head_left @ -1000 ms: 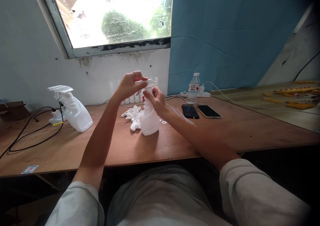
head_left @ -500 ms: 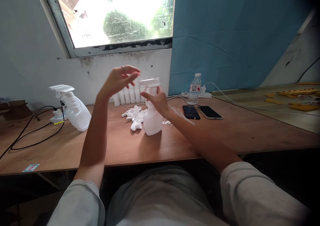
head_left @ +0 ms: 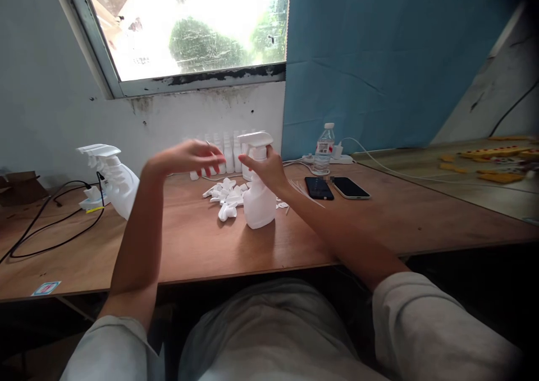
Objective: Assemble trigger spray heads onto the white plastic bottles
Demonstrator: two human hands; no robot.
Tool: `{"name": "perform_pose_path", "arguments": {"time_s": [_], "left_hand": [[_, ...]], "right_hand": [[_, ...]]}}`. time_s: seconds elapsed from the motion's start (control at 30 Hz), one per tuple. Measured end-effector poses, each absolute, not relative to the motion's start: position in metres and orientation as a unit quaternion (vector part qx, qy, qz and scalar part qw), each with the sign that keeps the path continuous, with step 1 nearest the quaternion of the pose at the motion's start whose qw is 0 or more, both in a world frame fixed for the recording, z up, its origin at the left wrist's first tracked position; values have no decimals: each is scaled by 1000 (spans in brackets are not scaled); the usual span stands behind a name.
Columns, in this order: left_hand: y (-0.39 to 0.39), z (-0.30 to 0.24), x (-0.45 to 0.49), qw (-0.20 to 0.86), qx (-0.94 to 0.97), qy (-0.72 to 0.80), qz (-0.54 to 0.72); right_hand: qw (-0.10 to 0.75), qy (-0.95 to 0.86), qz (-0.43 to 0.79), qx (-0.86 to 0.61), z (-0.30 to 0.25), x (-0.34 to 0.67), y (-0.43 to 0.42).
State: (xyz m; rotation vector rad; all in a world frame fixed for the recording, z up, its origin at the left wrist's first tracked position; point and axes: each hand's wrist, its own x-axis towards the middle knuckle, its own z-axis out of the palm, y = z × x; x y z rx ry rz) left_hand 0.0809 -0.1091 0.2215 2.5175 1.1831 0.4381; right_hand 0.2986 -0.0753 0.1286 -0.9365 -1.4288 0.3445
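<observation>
The bottle (head_left: 259, 204) is gripped at its neck by the right hand (head_left: 265, 167). The left hand (head_left: 185, 156) is held spread and empty at its nine o'clock, above the table (head_left: 189, 246).

Daylight is admitted through the window (head_left: 189, 27) at the upper left of the frame, where the glass is blown out. The tabletop (head_left: 202, 246) is evenly lit, with soft shadows. The left hand (head_left: 185, 157) is motion-blurred. The lower right corner is vignetted dark.
</observation>
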Motion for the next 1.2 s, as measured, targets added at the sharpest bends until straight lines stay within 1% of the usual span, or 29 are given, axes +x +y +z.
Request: {"name": "perform_pose_path", "arguments": {"time_s": [0.07,0.13,0.2,0.3,0.33,0.4,0.53,0.6,0.7,0.83,0.93,1.07,1.2], "left_hand": [[-112,204,102,206,881,424,22],[-122,181,120,217,880,422,-22],[-137,154,131,188,880,435,14],[-162,115,133,77,851,498,146],[-170,106,128,48,833,518,185],[-184,92,112,30,810,538,231],[-194,86,52,14,759,597,260],[-186,85,19,-11,714,649,263],[-160,76,-25,-44,650,704,283],[-121,55,-66,-178,629,671,350],[-108,48,-82,-244,609,667,353],[-113,51,-87,-277,569,692,348],[-113,49,-88,-247,544,697,396]], "right_hand": [[642,-634,179,-392,130,300,-81],[638,-641,220,-365,130,300,-88],[627,-653,282,-317,129,299,-95],[599,-676,357,-238,124,293,-108],[594,-686,355,-224,121,290,-114],[584,-718,308,-218,112,287,-127],[537,-791,162,-246,84,294,-160],[510,-814,135,-242,66,305,-176],[480,-825,141,-262,42,320,-189],[434,-837,152,-297,23,329,-188],[412,-842,169,-304,22,328,-185],[404,-840,191,-307,25,327,-185],[405,-835,208,-310,25,327,-185]]}}
